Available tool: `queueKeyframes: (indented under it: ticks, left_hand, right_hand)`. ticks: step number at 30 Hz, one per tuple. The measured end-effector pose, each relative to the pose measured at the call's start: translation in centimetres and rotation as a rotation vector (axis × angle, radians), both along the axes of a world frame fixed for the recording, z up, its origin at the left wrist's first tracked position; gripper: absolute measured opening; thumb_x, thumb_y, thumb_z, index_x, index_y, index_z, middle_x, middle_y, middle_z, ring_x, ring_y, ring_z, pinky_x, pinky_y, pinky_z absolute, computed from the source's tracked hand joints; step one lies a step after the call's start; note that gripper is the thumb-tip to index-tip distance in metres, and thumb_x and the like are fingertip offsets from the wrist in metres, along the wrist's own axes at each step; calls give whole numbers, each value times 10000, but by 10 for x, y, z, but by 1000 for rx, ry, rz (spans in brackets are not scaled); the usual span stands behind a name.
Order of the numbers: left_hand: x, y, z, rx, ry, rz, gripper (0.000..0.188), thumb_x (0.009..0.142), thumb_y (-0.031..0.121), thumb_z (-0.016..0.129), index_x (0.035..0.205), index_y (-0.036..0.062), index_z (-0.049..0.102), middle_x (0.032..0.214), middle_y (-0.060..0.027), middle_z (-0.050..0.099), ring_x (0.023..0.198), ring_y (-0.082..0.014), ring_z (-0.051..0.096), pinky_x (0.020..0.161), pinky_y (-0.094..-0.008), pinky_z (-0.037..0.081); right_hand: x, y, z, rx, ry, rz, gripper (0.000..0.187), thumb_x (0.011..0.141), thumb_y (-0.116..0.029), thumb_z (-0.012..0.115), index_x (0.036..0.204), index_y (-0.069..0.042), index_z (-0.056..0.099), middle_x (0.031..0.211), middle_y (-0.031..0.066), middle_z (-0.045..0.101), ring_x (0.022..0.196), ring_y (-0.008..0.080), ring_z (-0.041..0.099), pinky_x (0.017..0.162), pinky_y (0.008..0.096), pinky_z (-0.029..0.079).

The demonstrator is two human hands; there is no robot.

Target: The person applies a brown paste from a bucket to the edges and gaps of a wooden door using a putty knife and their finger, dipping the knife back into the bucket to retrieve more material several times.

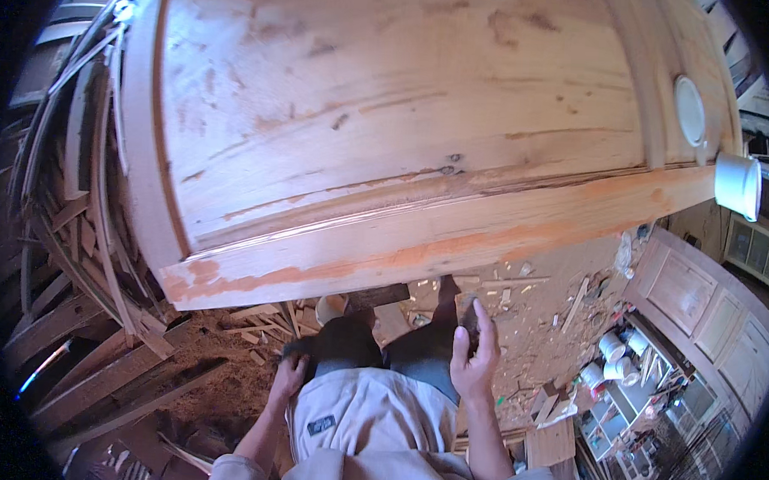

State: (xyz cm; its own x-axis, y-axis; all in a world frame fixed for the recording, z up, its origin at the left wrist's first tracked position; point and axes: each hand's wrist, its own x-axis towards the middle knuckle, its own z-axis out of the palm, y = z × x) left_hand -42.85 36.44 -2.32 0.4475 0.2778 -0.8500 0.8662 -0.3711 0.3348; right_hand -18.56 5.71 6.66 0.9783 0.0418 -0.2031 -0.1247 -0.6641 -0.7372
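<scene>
A large pale wooden door panel (400,86) fills the upper view. Orange-brown filler is smeared along its near edge and in patches on its face. My right hand (479,364) is raised just short of that edge, thumb and forefinger stretched out and apart; its other fingers are partly hidden, and it does not touch the panel. Low beside my left thigh, my left hand (289,376) has its fingers curled at a dark patch, which may be the shorts or something held. A white lid (689,110) lies on the panel's right end, beside a white tub (737,187).
Wood strips and offcuts (85,218) are heaped on the left. Sawdust and scraps cover the floor (536,315). At the lower right stand shelves (604,421) with several white tubs (621,370), and a panelled wooden door (691,292) leans behind them.
</scene>
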Motion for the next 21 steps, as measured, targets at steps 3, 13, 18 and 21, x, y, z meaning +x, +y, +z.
queueKeyframes:
  ticks: [3, 13, 18, 21]
  left_hand:
    - [-5, -25, -22, -16, 252, -31, 401, 945, 354, 484, 1104, 8, 609, 1052, -265, 632, 1040, -383, 609, 863, -413, 479]
    - [-1, -41, -32, 42, 179, 45, 408, 959, 348, 452, 1113, -2, 595, 1026, -258, 626, 1002, -373, 609, 865, -390, 467]
    - [0, -35, -40, 2, 74, 28, 412, 955, 351, 458, 1112, -2, 600, 1016, -247, 631, 994, -353, 612, 874, -374, 460]
    - [18, -32, -28, -16, 72, 71, 412, 949, 348, 467, 1124, 0, 599, 1029, -241, 634, 1001, -345, 614, 875, -375, 461]
  right_hand:
    - [2, -3, -15, -33, 73, -50, 433, 895, -147, 585, 1273, 41, 487, 1107, 224, 603, 922, 388, 601, 803, 434, 490]
    - [24, 24, -25, -122, 21, 138, 461, 861, -99, 646, 1285, -4, 492, 964, 175, 614, 797, 337, 586, 680, 417, 513]
    - [25, 39, -24, -223, 8, 189, 422, 874, -104, 646, 1273, -13, 544, 940, 189, 602, 778, 334, 599, 649, 413, 509]
    - [17, 41, -41, -305, -67, 199, 427, 876, -96, 646, 1288, -41, 547, 950, 173, 605, 763, 329, 606, 630, 388, 518]
